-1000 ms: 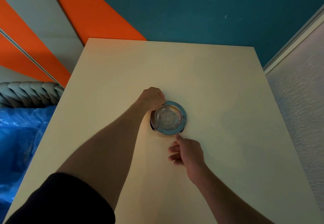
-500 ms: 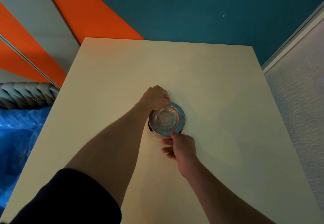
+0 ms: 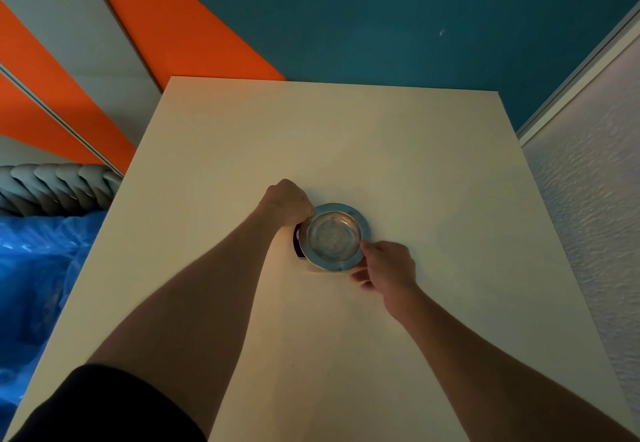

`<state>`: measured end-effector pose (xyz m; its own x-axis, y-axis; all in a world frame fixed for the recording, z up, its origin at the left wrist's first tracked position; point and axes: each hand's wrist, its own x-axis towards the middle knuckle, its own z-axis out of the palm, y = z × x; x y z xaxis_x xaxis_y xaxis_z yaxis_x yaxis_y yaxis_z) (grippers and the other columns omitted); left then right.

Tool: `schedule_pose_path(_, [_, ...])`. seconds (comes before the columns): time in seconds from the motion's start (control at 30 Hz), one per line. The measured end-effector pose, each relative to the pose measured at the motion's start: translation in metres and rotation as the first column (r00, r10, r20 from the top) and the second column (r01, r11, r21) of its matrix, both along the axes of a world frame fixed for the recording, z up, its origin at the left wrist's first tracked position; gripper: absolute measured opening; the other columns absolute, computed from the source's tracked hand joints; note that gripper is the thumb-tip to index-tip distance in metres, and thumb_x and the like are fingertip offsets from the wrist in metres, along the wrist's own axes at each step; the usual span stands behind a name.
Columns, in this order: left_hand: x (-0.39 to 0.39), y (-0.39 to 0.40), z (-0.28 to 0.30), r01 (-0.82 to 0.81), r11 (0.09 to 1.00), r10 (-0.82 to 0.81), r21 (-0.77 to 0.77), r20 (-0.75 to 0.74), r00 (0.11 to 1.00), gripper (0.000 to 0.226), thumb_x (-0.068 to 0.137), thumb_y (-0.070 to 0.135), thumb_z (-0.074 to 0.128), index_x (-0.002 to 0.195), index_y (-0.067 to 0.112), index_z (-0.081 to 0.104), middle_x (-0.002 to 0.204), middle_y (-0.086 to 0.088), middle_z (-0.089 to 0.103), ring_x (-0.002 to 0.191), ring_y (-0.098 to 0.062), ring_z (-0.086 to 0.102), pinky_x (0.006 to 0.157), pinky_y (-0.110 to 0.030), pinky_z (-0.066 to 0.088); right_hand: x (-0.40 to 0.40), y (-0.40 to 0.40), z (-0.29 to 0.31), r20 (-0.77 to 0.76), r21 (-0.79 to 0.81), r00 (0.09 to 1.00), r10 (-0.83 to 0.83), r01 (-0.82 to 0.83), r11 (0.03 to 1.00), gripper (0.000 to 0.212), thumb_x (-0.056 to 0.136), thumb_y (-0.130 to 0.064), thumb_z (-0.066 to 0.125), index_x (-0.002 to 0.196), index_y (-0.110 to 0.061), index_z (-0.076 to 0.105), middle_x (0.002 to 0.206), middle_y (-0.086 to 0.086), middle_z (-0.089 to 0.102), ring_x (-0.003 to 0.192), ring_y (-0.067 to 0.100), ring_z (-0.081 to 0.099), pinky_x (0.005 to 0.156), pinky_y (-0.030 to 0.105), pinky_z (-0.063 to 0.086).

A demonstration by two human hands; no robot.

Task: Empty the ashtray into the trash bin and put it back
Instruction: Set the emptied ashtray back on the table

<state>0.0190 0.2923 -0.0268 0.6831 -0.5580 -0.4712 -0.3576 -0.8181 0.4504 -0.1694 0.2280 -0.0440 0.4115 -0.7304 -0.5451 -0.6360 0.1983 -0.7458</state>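
Sitting near the middle of the cream table (image 3: 433, 171) is the ashtray (image 3: 333, 237), a round shiny metal dish with a wide flat rim and a shallow bowl that looks pretty much clean inside. Under its left edge there's a bit of something dark poking out, can't really tell what that is.

Both hands are on it. The left hand (image 3: 286, 203) is curled up at the upper-left side of the rim, fingers tucked in and pinching the edge there. The right hand (image 3: 388, 265) comes in from the lower right, thumb on top of the rim and the other fingers bent below the near edge, so it's gripping the ashtray too. So basically a two-handed hold on opposite sides of the dish, which looks a little tipped rather than dead flat, hard to be sure though.

Left forearm is bare with a dark sleeve (image 3: 107, 407) bunched up near the bottom of the view.

Off the left side of the table there's blue plastic (image 3: 31, 268), crinkly like a bag liner, and above it a grey braided thing (image 3: 52, 188). Behind all that, a teal wall (image 3: 381, 15) with orange stripes (image 3: 166, 15).
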Motion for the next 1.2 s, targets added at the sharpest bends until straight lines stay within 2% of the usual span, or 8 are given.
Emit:
schedule_pose_path(0.1, [0.001,0.009,0.000,-0.034,0.999,0.033,-0.007,-0.045,0.998,0.023,0.087,0.015,0.060,0.104,0.007,0.073,0.107,-0.010,0.070,0.098,-0.025,0.064,0.088,-0.035,0.053,0.004,-0.013,-0.002,-0.016,-0.029,0.999,0.042,-0.042,0.999,0.025,0.097,-0.027,0.055,0.078,-0.015,0.066,0.062,0.007,0.070,0.046,0.016,0.069,0.038,0.021,0.047])
schedule_pose_path(0.23, [0.000,0.019,-0.003,-0.079,0.996,0.075,-0.040,-0.097,0.992,0.020,0.085,0.011,0.061,0.101,0.008,0.074,0.081,0.001,0.065,0.084,-0.020,0.063,0.075,-0.030,0.053,0.010,-0.029,-0.003,-0.027,-0.039,0.996,0.083,-0.084,0.996,0.023,0.095,-0.027,0.056,0.078,-0.015,0.067,0.060,0.008,0.069,0.044,0.017,0.068,0.036,0.020,0.046])
schedule_pose_path(0.33, [-0.003,0.023,-0.006,-0.123,0.990,0.115,-0.071,-0.118,0.986,0.018,0.085,0.008,0.062,0.098,0.008,0.074,0.073,0.004,0.063,0.076,-0.017,0.064,0.077,-0.031,0.055,0.016,-0.036,-0.004,-0.036,-0.045,0.992,0.120,-0.122,0.992,0.023,0.094,-0.028,0.058,0.078,-0.015,0.067,0.060,0.008,0.069,0.041,0.015,0.066,0.035,0.019,0.045])
schedule_pose_path(0.47, [-0.009,0.030,-0.007,-0.151,0.984,0.138,-0.097,-0.136,0.981,0.019,0.084,0.005,0.061,0.099,0.005,0.073,0.074,0.001,0.065,0.078,-0.020,0.066,0.081,-0.034,0.056,0.022,-0.044,-0.007,-0.035,-0.065,0.989,0.144,-0.146,0.987,0.024,0.092,-0.028,0.060,0.075,-0.012,0.068,0.060,0.007,0.065,0.034,0.011,0.060,0.034,0.018,0.044])
schedule_pose_path(0.63, [-0.018,0.032,-0.008,-0.182,0.981,0.177,-0.067,-0.070,0.982,0.022,0.082,0.007,0.059,0.099,-0.002,0.071,0.105,-0.016,0.069,0.103,-0.032,0.062,0.091,-0.041,0.052,0.028,-0.051,-0.010,-0.034,-0.098,0.979,0.199,-0.202,0.975,0.026,0.092,-0.028,0.060,0.079,-0.007,0.069,0.055,0.008,0.062,0.032,0.010,0.057,0.034,0.018,0.044])
schedule_pose_path(0.87, [-0.019,0.042,-0.020,-0.374,0.921,0.357,-0.110,-0.148,0.922,0.022,0.080,0.009,0.059,0.095,-0.002,0.071,0.096,-0.013,0.070,0.076,-0.021,0.052,0.065,-0.029,0.045,0.035,-0.054,-0.012,-0.012,-0.073,0.968,0.250,-0.250,0.966,0.026,0.093,-0.028,0.060,0.081,-0.008,0.069,0.054,0.007,0.061,0.032,0.008,0.056,0.035,0.018,0.046])
schedule_pose_path(1.07, [-0.019,0.043,-0.022,-0.421,0.897,0.393,-0.133,-0.194,0.899,0.019,0.079,0.009,0.061,0.092,0.001,0.072,0.095,-0.011,0.069,0.075,-0.021,0.053,0.062,-0.027,0.044,0.035,-0.054,-0.012,0.005,-0.071,0.963,0.269,-0.268,0.961,0.026,0.094,-0.028,0.059,0.083,-0.005,0.068,0.058,0.007,0.061,0.032,0.007,0.055,0.035,0.018,0.046])
schedule_pose_path(1.2, [-0.016,0.044,-0.025,-0.426,0.895,0.394,-0.133,-0.212,0.894,0.020,0.078,0.008,0.061,0.092,-0.001,0.071,0.090,-0.011,0.067,0.075,-0.021,0.052,0.063,-0.029,0.043,0.036,-0.054,-0.014,0.029,-0.072,0.963,0.266,-0.264,0.962,0.025,0.094,-0.029,0.060,0.074,-0.015,0.066,0.060,0.006,0.063,0.032,0.007,0.057,0.036,0.020,0.048])
